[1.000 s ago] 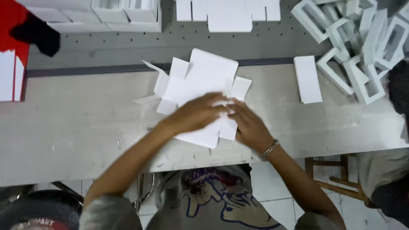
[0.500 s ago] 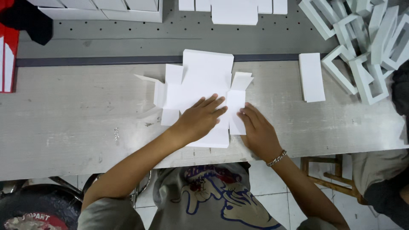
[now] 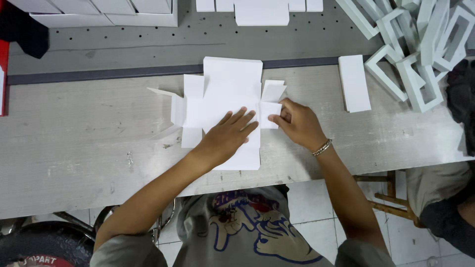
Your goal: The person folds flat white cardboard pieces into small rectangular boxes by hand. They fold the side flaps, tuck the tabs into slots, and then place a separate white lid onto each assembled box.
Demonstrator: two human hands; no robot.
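Where both hands lay together over the middle a second ago, they now sit apart: the left hand, its grip open, presses flat on the white box blank lying unfolded on the desk, while the right hand pinches its right side flap, a sign folding has moved to that edge
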